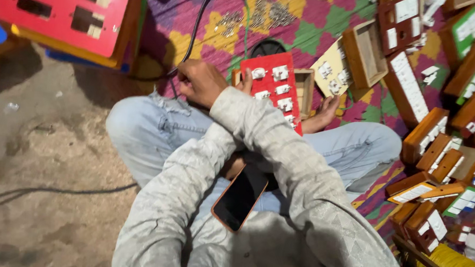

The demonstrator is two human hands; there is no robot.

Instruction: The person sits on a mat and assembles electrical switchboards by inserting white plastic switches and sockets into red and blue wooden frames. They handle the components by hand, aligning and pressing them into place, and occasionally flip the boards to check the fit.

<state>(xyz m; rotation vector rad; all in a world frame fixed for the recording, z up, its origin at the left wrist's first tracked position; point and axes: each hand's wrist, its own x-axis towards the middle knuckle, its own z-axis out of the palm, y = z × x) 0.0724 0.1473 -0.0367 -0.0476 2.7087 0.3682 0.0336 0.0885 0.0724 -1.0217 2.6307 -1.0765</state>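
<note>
Left: big red panel (61,11) with cutouts leans at the floor edge. Centre: our right hand (199,83), arm crossed over, grip closed on a black cable (191,38) beside the red switch board (274,87) propped on our lap. Left hand (245,81) grips the board's top-left edge. Looks like the wiring step; next move likely needs cable fed behind. Right: wooden switch boxes (434,153) piled on the mat.
</note>
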